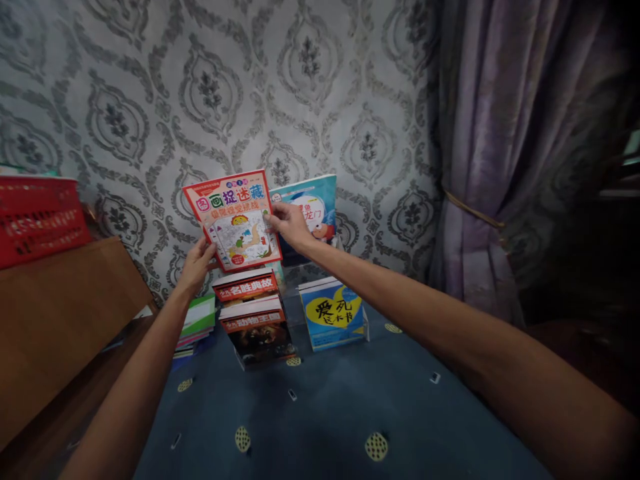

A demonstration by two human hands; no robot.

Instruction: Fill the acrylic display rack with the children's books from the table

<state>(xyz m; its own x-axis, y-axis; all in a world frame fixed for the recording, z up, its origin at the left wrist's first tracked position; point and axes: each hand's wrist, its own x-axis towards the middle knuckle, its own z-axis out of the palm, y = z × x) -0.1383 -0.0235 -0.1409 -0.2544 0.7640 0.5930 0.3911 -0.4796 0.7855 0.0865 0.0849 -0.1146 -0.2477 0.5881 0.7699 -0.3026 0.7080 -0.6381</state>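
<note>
At its 3 and 8 o'clock edges, right hand (293,225) and left hand (196,265) pinch the red-bordered book (239,230), presumably for balance.

Left hand (196,267) and right hand (290,224) hold 1 red-bordered book (236,230).

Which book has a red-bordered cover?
The hide-and-seek picture book in the left hand and right hand; the dark books below have only reddish bands, the blue books no red border.
</note>
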